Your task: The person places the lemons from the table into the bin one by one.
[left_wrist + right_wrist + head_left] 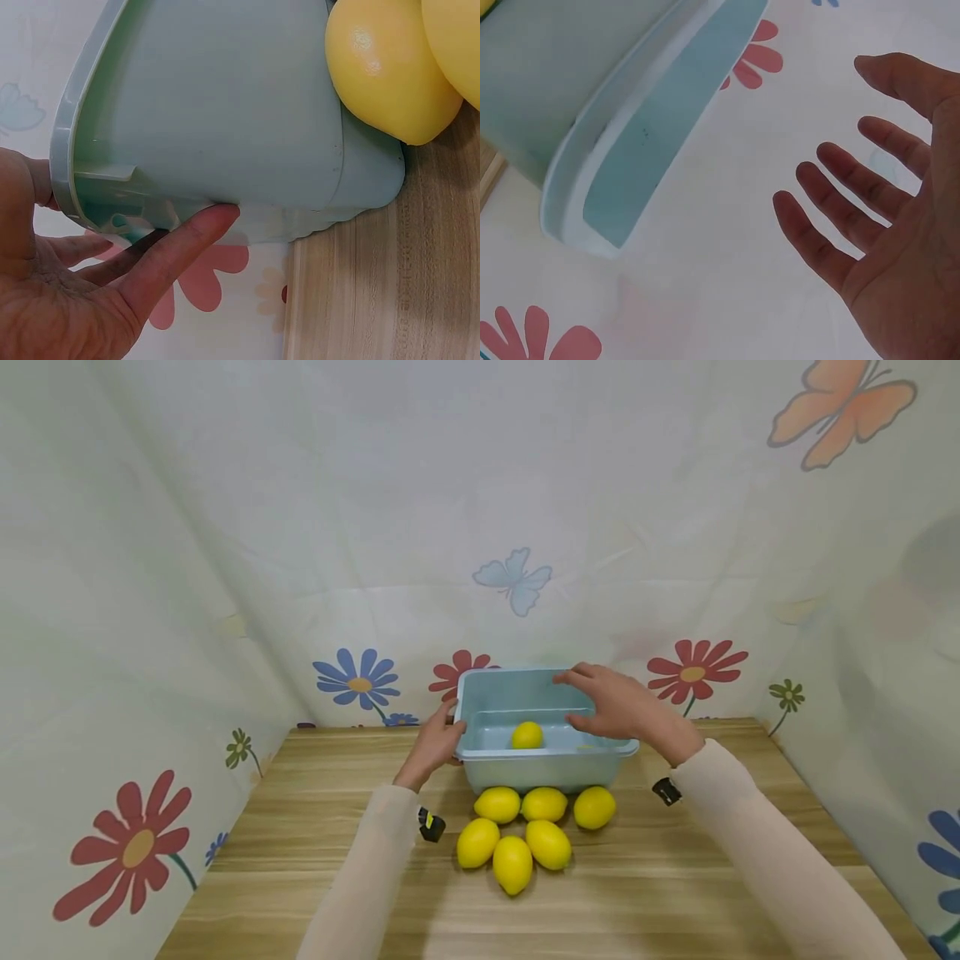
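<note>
A light blue plastic basin (543,771) stands on the wooden table, with one lemon (527,736) showing inside it. My left hand (433,742) grips the basin's left rim. In the left wrist view its thumb is hooked over the rim (63,142) and its fingers lie under it, against the outer wall. Over the right part of the basin hovers my right hand (618,703), fingers spread and holding nothing. The right wrist view shows that hand (889,225) apart from the basin's rim (592,142).
Several lemons (512,865) lie clustered on the table (337,827) just in front of the basin; the rear ones sit close to its front wall. A white curtain (405,527) printed with flowers and butterflies hangs behind the table and along both sides.
</note>
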`<state>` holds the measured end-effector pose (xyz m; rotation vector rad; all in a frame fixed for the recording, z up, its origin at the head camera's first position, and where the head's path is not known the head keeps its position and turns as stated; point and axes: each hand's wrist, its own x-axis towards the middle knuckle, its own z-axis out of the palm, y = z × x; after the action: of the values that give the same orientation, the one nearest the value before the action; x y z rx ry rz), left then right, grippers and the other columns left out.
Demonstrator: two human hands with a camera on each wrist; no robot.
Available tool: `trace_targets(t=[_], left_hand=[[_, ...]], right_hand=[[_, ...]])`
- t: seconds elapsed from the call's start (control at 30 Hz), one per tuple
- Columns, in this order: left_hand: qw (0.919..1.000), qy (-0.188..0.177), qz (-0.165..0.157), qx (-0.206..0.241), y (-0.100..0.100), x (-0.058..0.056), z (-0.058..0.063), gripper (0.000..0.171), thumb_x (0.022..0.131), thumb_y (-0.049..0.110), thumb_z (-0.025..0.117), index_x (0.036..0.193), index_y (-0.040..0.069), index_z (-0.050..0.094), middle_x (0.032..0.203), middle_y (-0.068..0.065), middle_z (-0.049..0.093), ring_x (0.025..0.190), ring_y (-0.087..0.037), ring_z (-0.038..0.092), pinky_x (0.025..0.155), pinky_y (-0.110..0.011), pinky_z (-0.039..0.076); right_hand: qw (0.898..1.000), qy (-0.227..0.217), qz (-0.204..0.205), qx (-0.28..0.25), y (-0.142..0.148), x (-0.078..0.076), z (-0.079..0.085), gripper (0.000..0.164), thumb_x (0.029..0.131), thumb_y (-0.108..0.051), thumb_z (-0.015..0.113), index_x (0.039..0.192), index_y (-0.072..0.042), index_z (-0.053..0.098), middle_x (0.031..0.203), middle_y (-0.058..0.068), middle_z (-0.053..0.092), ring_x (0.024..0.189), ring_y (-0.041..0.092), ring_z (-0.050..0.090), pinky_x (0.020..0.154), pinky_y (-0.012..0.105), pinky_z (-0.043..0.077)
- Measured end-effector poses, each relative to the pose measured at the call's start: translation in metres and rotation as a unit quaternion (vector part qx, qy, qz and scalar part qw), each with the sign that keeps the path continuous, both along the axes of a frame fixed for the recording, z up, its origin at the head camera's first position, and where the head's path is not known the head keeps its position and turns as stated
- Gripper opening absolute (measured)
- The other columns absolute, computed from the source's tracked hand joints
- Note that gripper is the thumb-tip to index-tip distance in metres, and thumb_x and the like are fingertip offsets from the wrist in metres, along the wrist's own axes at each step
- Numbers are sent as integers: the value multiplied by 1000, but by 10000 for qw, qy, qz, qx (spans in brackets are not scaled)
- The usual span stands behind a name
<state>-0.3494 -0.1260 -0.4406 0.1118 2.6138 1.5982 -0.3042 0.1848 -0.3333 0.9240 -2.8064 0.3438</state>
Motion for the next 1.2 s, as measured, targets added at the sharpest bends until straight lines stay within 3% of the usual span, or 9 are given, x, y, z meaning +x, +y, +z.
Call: trace_targets(t=[0.23,0.47,0.97,1.2], left_hand=[[10000,3,7,44,0,0,0,59,97,28,47,153,23,32,141,-19,51,106,-35,63,57,-36,61],[10000,16,11,60,0,1,1,58,97,29,47,153,24,32,140,-19,52,105,-35,63,57,-37,61],[10000,8,-2,57,0,0,-2,58,97,30,47,153,24,33,139,-18,52,107,-37,62,69,-50,61],[10000,-17,-31,71,-1,0,-2,60,97,29,48,154,23,30,141,-18,51,109,-37,62,65,-46,61]], right_hand=[[9975,634,320,-38,-1,18,-7,53,86,-33,73,134,-16,57,132,9,57,110,26,60,89,42,57],[9943,949,486,-84,0,34,-18,52,84,-31,75,131,-15,59,127,8,59,102,23,63,80,38,60],[9941,904,593,-67,8,65,-49,52,84,-35,76,130,-18,60,127,3,60,109,20,62,88,38,58],[9933,941,670,72,6,76,-62,53,82,-37,77,129,-19,61,125,2,62,108,19,63,86,38,59]])
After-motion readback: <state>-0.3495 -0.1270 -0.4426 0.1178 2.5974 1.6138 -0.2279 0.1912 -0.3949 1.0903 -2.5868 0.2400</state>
